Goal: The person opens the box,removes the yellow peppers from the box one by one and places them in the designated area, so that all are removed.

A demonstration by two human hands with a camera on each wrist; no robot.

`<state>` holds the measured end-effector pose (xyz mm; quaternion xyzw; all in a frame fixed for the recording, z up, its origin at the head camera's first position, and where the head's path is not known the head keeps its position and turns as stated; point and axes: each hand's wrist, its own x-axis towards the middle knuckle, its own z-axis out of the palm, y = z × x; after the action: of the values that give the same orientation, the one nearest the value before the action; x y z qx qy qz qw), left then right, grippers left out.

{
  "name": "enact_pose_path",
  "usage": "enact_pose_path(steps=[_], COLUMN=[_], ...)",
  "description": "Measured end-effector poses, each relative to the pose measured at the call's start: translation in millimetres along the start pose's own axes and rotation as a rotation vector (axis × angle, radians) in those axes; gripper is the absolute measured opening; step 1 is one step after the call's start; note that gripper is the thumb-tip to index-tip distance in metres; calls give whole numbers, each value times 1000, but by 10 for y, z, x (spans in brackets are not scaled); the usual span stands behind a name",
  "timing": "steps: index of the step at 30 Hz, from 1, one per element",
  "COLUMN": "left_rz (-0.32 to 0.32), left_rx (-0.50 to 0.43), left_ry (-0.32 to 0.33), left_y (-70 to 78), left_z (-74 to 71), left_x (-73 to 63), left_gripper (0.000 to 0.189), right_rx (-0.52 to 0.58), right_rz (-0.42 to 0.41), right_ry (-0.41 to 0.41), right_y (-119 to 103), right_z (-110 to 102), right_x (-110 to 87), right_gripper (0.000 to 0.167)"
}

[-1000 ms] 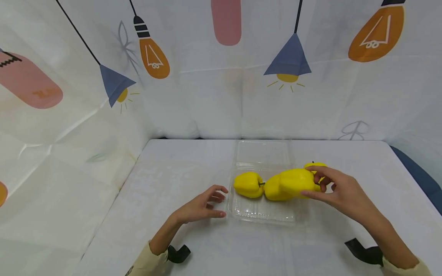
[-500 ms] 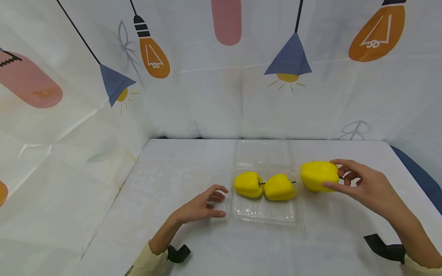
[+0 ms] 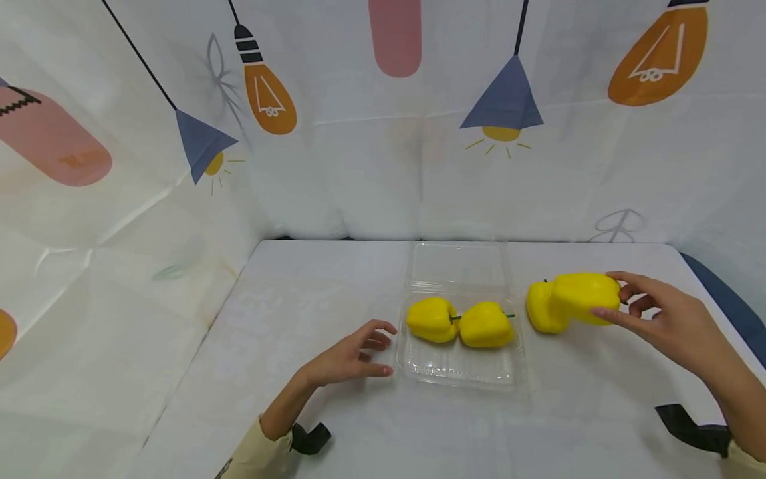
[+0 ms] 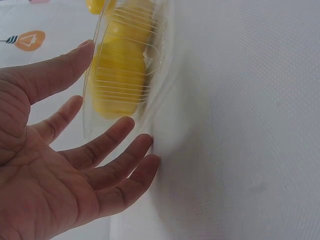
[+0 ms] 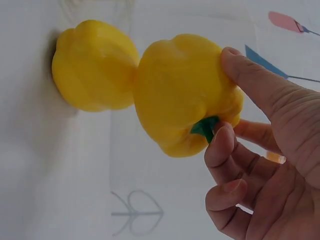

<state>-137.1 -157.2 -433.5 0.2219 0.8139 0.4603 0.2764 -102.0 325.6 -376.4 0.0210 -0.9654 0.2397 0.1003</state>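
Note:
My right hand [image 3: 664, 313] pinches a yellow bell pepper [image 3: 588, 297] near its stem end and holds it raised over the table, right of the container. In the right wrist view the held pepper [image 5: 185, 90] shows its green stem between the fingers. Behind it a second yellow bell pepper [image 3: 543, 310] rests on the table. Two more peppers, a left one [image 3: 431, 320] and a right one [image 3: 486, 324], lie in the clear plastic container [image 3: 455, 372]. My left hand [image 3: 353, 356] rests beside the container's left side, fingers loosely spread, holding nothing.
The container's lid [image 3: 457, 263] lies folded back toward the rear of the white table [image 3: 311, 286]. A white cloth wall [image 3: 359, 179] printed with lamps stands behind the table, and another side of it rises at the left.
My right hand has carried the held pepper to the right, from over the container's edge to beyond the table pepper, which now shows more. The left hand stays in place.

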Motion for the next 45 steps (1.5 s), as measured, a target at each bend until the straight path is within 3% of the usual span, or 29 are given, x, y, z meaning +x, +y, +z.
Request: enact_pose_path(steps=[18,27,45], left_rz=[-8,-6,-6], left_rx=[11,11,6], left_ry=[8,8,7], left_y=[-3,4,5], left_z=[3,8,2], left_x=[0,-4,-5], left_gripper=[58,57,58], right_rx=[-59,-100,-97], right_rz=[80,100,69], right_ry=[-60,-152,-227], right_y=[335,513,664], right_z=[-15,18,185], right_x=[35,53,70], right_gripper=[75,77,76])
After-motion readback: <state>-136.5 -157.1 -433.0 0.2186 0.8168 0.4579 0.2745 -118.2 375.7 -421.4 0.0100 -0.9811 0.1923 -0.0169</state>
